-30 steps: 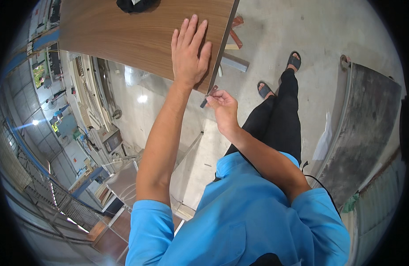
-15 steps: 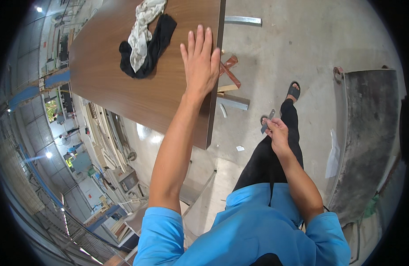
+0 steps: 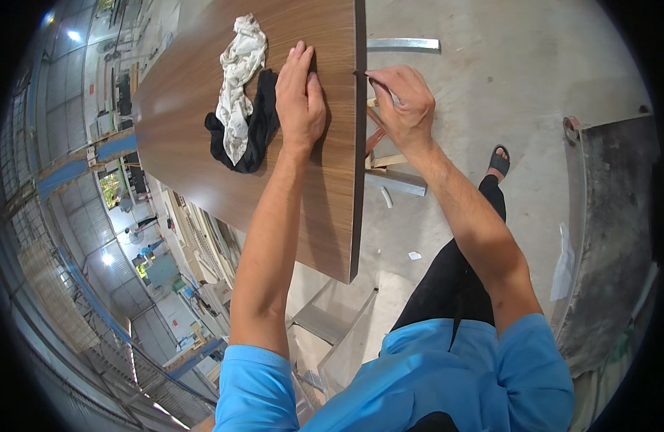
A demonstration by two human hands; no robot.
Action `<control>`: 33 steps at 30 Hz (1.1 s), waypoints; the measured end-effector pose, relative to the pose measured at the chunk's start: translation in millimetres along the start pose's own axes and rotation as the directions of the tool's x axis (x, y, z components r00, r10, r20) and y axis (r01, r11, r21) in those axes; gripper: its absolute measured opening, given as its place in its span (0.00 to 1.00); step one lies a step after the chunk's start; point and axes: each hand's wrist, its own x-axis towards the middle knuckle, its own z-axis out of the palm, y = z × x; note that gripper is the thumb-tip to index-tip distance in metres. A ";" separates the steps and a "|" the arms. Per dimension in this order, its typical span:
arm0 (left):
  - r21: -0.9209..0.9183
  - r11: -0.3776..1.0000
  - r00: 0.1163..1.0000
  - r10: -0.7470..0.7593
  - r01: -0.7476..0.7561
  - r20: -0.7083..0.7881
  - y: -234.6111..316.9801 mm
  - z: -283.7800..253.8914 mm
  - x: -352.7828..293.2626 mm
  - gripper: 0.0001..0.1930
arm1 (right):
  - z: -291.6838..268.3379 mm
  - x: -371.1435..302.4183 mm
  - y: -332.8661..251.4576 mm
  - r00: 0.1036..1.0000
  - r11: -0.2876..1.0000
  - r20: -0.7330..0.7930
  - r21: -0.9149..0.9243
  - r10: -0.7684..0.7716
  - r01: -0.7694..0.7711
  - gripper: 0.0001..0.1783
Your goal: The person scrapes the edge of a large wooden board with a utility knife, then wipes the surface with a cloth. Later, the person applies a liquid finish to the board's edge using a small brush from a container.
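Note:
A brown wood-grain panel (image 3: 321, 187) with a dark edge lies in front of me on the left. My left hand (image 3: 300, 108) rests flat on its top, fingers stretched out, beside a black cloth (image 3: 263, 108) and a crumpled white cloth (image 3: 240, 79). At the panel's right edge, my right hand (image 3: 404, 104) is closed in a pinch. It grips a small flat metal blade, mostly hidden by the fingers now; a dark tip shows against the edge.
Under the panel's right side are metal bars (image 3: 404, 45) and reddish-brown wooden pieces (image 3: 375, 137). A dark, worn slab (image 3: 613, 216) stands to my right. White scraps (image 3: 415, 255) lie on the concrete floor. Workshop racks and stacked boards (image 3: 202, 230) fill the left.
My right hand has risen from beside my leg to the panel's edge with the blade. My left hand has slid left, away from the edge towards the cloths. The view has shifted slightly.

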 end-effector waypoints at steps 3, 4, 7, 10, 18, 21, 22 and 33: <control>-0.059 0.998 1.000 0.001 -0.002 -0.025 -0.7 -1.1 3.0 0.22 | 0.9 -19.7 -8.0 0.996 0.997 0.042 -0.018 -0.074 0.075 0.12; -0.048 0.998 0.998 0.045 -0.047 -0.035 -1.2 -2.3 3.0 0.21 | -3.0 -31.9 -12.7 0.993 0.995 0.071 -0.034 -0.090 0.093 0.13; -0.015 0.999 0.999 0.041 -0.041 -0.021 -3.5 -3.3 -1.5 0.19 | -22.6 -82.8 -35.3 0.955 0.976 0.214 -0.026 -0.205 0.215 0.12; -0.019 0.998 0.997 0.067 -0.067 -0.042 -7.7 -2.2 -2.8 0.19 | -47.1 -144.6 -68.3 0.896 0.963 0.358 0.040 -0.262 0.266 0.10; 0.059 0.998 0.989 0.028 -0.037 0.145 31.4 -12.1 -3.2 0.37 | -128.7 -269.7 -145.9 0.458 0.952 0.847 0.305 -0.271 0.001 0.06; 0.085 0.986 0.949 0.110 -0.141 0.297 44.5 -11.8 -16.4 0.39 | -137.2 -242.6 -120.0 0.571 0.988 0.817 0.142 -0.082 -0.062 0.11; 0.134 0.988 0.940 0.025 -0.075 0.341 43.2 -11.2 -19.4 0.36 | -136.5 -222.0 -112.5 0.687 0.991 0.726 0.104 -0.015 -0.088 0.13; -0.377 0.917 0.976 -0.187 0.131 -0.114 -23.7 -1.8 9.8 0.21 | -26.7 21.4 -22.5 0.803 0.861 0.515 -0.215 -0.300 0.460 0.17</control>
